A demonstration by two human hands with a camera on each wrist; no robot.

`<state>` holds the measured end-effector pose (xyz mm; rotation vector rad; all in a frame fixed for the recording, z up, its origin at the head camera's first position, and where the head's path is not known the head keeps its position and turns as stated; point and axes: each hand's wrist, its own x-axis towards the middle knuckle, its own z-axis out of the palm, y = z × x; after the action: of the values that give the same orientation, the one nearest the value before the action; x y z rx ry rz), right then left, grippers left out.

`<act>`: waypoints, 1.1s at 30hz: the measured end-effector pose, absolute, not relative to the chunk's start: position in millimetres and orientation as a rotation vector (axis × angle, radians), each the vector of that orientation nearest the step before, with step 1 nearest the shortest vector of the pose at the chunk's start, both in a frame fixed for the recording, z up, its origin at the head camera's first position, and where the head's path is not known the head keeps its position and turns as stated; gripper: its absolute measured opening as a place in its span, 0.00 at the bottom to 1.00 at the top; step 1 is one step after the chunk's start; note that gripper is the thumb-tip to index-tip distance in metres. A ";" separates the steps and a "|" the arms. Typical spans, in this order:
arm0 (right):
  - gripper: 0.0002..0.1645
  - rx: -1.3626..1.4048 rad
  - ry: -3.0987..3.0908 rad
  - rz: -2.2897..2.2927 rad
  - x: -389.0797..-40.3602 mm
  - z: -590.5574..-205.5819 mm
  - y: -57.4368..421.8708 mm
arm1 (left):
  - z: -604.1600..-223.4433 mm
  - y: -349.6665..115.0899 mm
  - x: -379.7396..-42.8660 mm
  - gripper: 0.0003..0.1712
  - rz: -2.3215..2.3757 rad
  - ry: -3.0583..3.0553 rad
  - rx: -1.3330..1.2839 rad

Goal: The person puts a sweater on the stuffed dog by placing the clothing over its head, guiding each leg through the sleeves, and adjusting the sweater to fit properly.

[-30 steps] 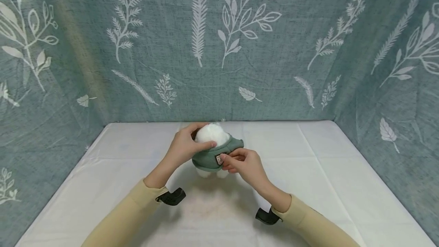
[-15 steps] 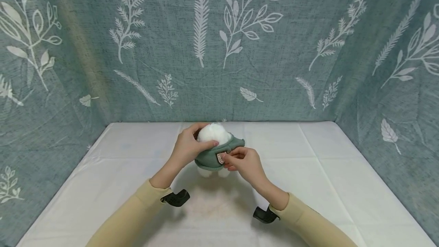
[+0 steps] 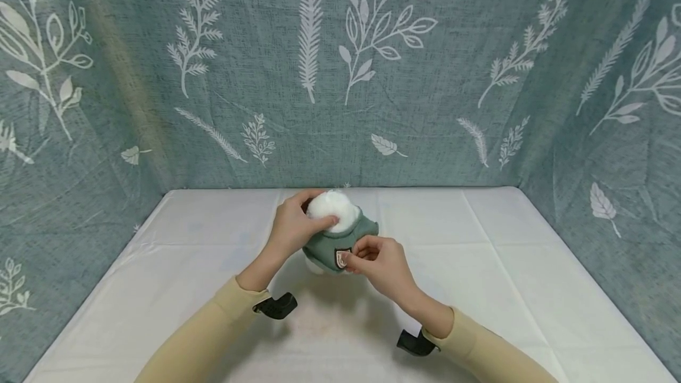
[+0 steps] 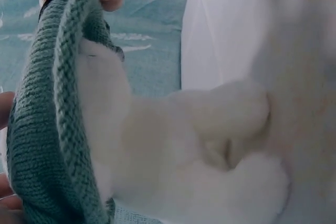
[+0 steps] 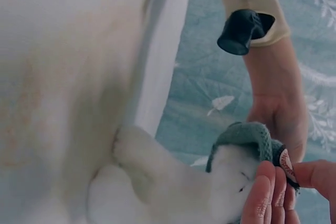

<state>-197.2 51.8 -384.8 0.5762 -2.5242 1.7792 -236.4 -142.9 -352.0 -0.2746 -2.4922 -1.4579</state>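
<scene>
A white plush toy point(image 3: 332, 207) stands near the table's far side, a green knitted garment point(image 3: 321, 246) around its head. White fluff bulges above the knit. On the toy's left side my left hand point(image 3: 292, 224) holds it, thumb across the front of the fluff. My right hand point(image 3: 392, 268) pinches the lower edge of the garment at a dark-framed label point(image 3: 341, 259), which also shows between thumb and fingers in the right wrist view. In the left wrist view the thick knit rim point(image 4: 68, 103) stands away from the fur, and the stubby legs point(image 4: 226, 111) point toward the table.
A white cloth covers the table point(image 3: 468, 288), faintly stained in front of the toy. Green leaf-patterned curtains point(image 3: 255, 64) close off the back and both sides. Black wrist mounts point(image 3: 276, 306) jut from under both beige sleeves.
My right hand has drawn the labelled edge of the garment downward, and the knit covers more of the legs. More white fluff shows above it. My left hand has shifted slightly right.
</scene>
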 end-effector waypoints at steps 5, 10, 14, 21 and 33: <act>0.09 0.635 -2.512 1.652 -190.2 -386.6 51.5 | -351.5 -140.3 -237.3 0.30 -1.451 -2.476 -0.260; 0.11 0.673 -2.508 1.546 -185.5 -389.1 50.4 | -351.8 -139.1 -238.5 0.29 -1.486 -2.465 -0.247; 0.10 0.693 -2.502 1.535 -182.0 -389.4 49.5 | -352.3 -138.7 -239.2 0.28 -1.504 -2.456 -0.247; 0.09 0.702 -2.504 1.543 -177.3 -392.7 47.2 | -353.5 -138.8 -241.1 0.28 -1.525 -2.452 -0.239; 0.08 0.791 -2.579 1.547 -189.3 -407.1 47.9 | -355.9 -139.0 -239.5 0.28 -1.547 -2.459 -0.239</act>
<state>-189.3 47.9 -407.1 0.7905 -2.5789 1.5466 -239.5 -139.0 -355.9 -0.2393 -2.4589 -1.5470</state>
